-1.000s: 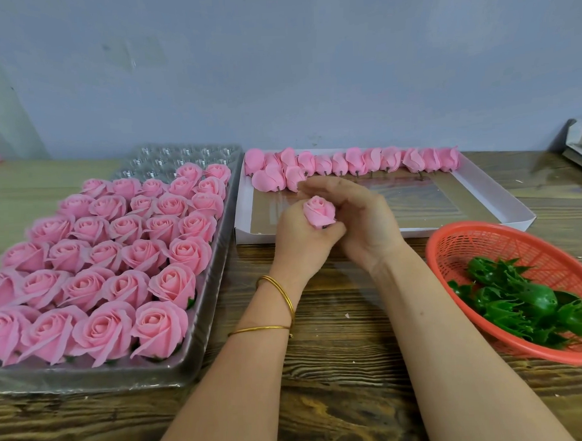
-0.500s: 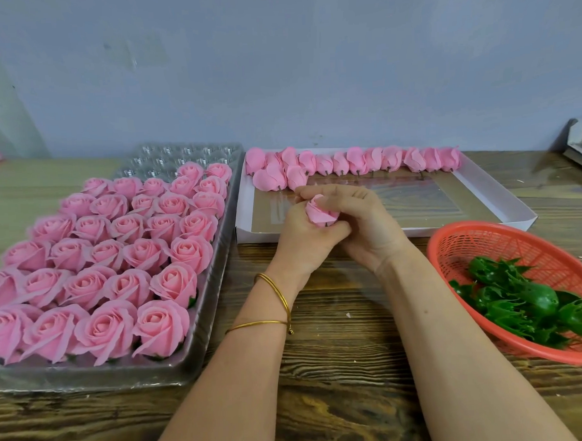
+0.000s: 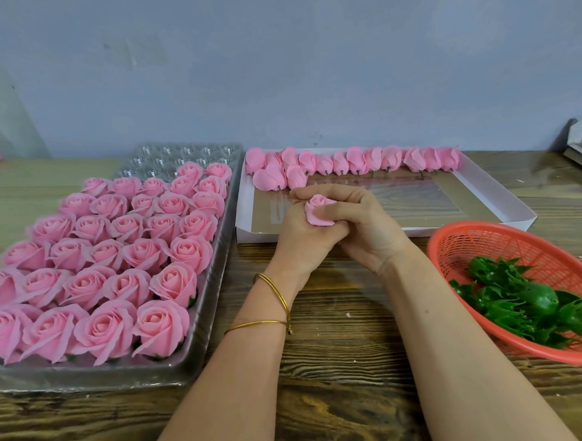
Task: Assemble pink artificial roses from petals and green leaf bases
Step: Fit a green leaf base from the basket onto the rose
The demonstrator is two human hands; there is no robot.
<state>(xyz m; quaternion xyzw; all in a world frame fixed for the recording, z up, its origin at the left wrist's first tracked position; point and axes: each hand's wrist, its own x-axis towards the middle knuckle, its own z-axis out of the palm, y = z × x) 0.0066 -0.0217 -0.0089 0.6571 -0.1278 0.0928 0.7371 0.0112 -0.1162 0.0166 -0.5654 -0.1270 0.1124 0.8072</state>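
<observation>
At the centre of the head view, both hands meet above the near edge of a white cardboard tray (image 3: 495, 191). The left hand (image 3: 300, 243) and the right hand (image 3: 366, 230) together clench a small pink rose bud (image 3: 317, 212); the left grip wraps it from below, and the right grip's fingers (image 3: 336, 211) press across its front. Two thin gold bangles (image 3: 276, 297) circle the left wrist.

Along the far side of the white tray, at upper centre of the frame, lies a row of pink petal buds (image 3: 357, 162), stems pointing toward the viewer.

Filling the left of the frame, a clear plastic blister tray (image 3: 207, 324) holds rows of finished pink roses (image 3: 117, 248); its far cells at upper centre-left stand bare.

At the right edge, a red plastic basket (image 3: 457, 246) rests on the wooden bench (image 3: 339, 368), tilted, with a heap of green leaf bases (image 3: 526, 303) inside.

Behind everything rises a plain grey-blue wall (image 3: 309, 69).
</observation>
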